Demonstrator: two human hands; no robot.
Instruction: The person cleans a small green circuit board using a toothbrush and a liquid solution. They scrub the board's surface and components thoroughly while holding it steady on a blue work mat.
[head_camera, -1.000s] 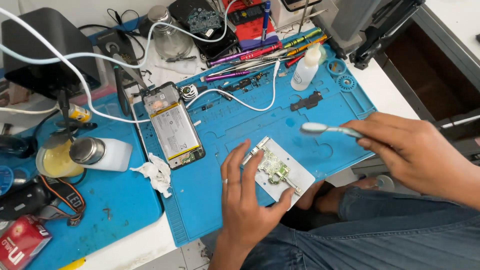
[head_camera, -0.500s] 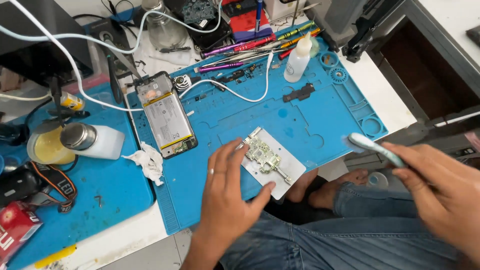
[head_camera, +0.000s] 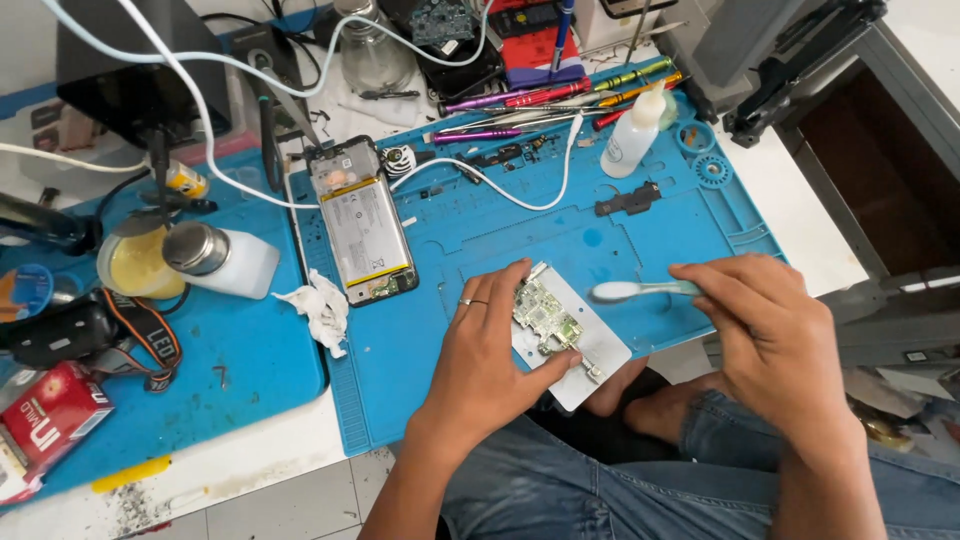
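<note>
Blue mats (head_camera: 640, 240) cover a cluttered white table (head_camera: 270, 470). At the front edge of the mat, the left hand (head_camera: 490, 355) lies flat with spread fingers, pinning a white holder plate (head_camera: 590, 350) that carries a small green circuit board (head_camera: 545, 318). The right hand (head_camera: 770, 325) grips a toothbrush (head_camera: 635, 290), its bristle head hovering just beside the board. An opened phone (head_camera: 362, 222) lies farther back, crumpled tissue (head_camera: 320, 305) beside it.
</note>
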